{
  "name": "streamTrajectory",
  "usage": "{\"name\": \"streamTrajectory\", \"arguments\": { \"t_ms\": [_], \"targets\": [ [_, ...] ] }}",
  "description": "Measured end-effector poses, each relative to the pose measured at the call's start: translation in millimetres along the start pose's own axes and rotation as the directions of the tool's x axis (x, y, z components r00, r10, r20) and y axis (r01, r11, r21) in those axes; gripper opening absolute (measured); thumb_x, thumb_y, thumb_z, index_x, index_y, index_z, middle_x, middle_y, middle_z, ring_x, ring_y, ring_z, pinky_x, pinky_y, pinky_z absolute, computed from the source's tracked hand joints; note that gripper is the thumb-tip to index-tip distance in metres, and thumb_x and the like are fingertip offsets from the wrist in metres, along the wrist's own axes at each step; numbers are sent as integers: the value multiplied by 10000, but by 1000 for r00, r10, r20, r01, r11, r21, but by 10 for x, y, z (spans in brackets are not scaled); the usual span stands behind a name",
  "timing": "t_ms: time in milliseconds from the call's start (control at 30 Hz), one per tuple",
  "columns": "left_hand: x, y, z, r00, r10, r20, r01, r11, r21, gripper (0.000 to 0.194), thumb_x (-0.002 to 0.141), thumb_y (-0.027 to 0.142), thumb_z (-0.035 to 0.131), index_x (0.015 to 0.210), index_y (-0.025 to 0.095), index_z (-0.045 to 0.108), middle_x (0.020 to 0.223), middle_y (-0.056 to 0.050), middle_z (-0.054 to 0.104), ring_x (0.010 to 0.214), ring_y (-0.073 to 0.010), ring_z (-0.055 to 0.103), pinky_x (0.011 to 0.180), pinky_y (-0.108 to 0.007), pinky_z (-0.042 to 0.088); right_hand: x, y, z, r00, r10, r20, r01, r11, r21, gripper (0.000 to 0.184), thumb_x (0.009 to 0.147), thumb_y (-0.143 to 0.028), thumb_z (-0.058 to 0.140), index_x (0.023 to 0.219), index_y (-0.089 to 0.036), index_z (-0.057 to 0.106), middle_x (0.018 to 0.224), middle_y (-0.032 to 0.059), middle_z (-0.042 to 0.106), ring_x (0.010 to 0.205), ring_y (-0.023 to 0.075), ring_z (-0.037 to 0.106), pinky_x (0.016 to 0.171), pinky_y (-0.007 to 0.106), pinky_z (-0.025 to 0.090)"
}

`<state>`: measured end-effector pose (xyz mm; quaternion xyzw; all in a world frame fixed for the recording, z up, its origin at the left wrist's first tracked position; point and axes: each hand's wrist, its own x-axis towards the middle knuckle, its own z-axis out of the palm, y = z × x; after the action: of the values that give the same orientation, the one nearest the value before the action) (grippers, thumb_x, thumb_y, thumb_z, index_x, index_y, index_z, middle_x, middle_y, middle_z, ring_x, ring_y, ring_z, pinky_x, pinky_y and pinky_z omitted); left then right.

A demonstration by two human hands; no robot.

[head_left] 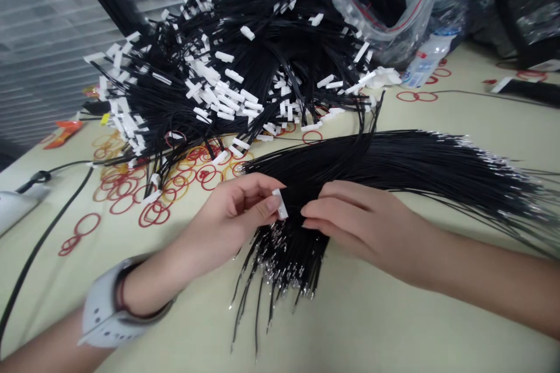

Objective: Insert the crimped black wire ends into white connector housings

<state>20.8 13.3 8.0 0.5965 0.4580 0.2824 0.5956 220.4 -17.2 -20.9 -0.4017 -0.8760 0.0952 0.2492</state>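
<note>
Between the thumb and fingers of my left hand (245, 205) is a small white plastic connector (280, 204), held upright. Just to its right, my right hand (367, 218) is closed, its fingertips pinched at a thin black wire that hardly stands out from the dark strands behind. Beneath both hands lies a bundle of loose black wires (291, 245) with bare silvery terminals pointing toward me. A longer bundle of black wires (420, 157) stretches to the right, its metal tips fanned out at the far end.
A big heap of black cables (262, 29) with white connectors stands at the back. Red and yellow rubber bands (126, 186) are scattered on the left of the table (371, 326). Farther back are a clear plastic bag (402, 41) and a bottle (431, 58). A black cord (48, 233) crosses the left side.
</note>
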Motion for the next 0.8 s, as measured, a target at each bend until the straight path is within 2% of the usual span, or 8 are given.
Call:
{"name": "streamTrajectory", "arguments": {
  "t_ms": [133, 233, 333, 433, 500, 600, 667, 800],
  "targets": [
    [4, -4, -16, 1000, -15, 14, 15, 998, -64, 66, 785, 182, 628, 847, 161, 619, 689, 29, 615, 637, -70, 578, 610, -161, 495, -22, -18, 31, 995, 101, 0, -101, 995, 21, 195, 890, -327, 454, 743, -212, 512, 624, -44, 493, 522, 74, 457, 437, 199, 304],
    [11, -5, -10, 1000, -12, 15, 13, 997, -75, 58, 785, 165, 626, 842, 160, 616, 681, 36, 604, 638, -67, 583, 613, -157, 498, -3, -35, 31, 999, -36, -9, 35, 994, -105, 73, 870, -234, 468, 856, -245, 539, 630, -40, 465, 524, 94, 415, 430, 234, 229],
    [13, -6, -1, 999, -22, 28, 24, 997, -68, 63, 795, 178, 619, 854, 157, 609, 717, 31, 615, 663, -61, 586, 644, -151, 500, 22, -44, 19, 986, -168, 18, 167, 958, -232, 177, 860, -139, 427, 886, -256, 558, 688, -21, 473, 579, 114, 409, 461, 255, 209],
    [10, 3, -3, 999, -34, 20, 35, 998, -59, 87, 794, 205, 628, 868, 162, 610, 728, 29, 619, 664, -60, 577, 647, -149, 497, 28, -57, 13, 999, -47, 10, 48, 985, -169, 153, 863, -187, 448, 734, -211, 526, 684, -21, 486, 604, 108, 443, 474, 241, 263],
    [13, 12, -12, 999, -46, -1, 45, 997, -59, 90, 786, 211, 640, 856, 161, 614, 719, 29, 615, 652, -60, 569, 627, -145, 490, 21, -78, 1, 995, 81, -56, -86, 993, -82, 38, 839, -248, 512, 834, -223, 541, 793, -10, 555, 726, 131, 519, 547, 243, 367],
    [24, 12, -37, 998, -50, -28, 48, 996, -72, 83, 778, 213, 649, 837, 161, 624, 756, 16, 623, 673, -69, 575, 640, -157, 492, -3, -129, -44, 970, 138, -199, -132, 990, 41, 388, 822, -301, 568, 1187, -241, 451, 1137, 42, 557, 1065, 191, 499, 795, 312, 444],
    [29, 1, -57, 998, -44, -35, 41, 996, -76, 90, 778, 225, 648, 847, 168, 632, 770, 9, 627, 696, -83, 584, 661, -179, 500, -26, -165, -80, 978, 4, -207, 7, 999, 49, 379, 863, -243, 517, 1231, -221, 428, 1175, 46, 562, 1064, 166, 514, 831, 295, 440],
    [28, -11, -80, 997, -54, -49, 49, 995, -89, 125, 762, 240, 668, 863, 171, 638, 755, 11, 624, 700, -87, 587, 663, -184, 505, -70, -217, -95, 924, -382, -19, 379, 920, -99, 283, 899, -121, 375, 1120, -174, 543, 823, 3, 650, 635, 123, 530, 573, 285, 409]
  ]
}}
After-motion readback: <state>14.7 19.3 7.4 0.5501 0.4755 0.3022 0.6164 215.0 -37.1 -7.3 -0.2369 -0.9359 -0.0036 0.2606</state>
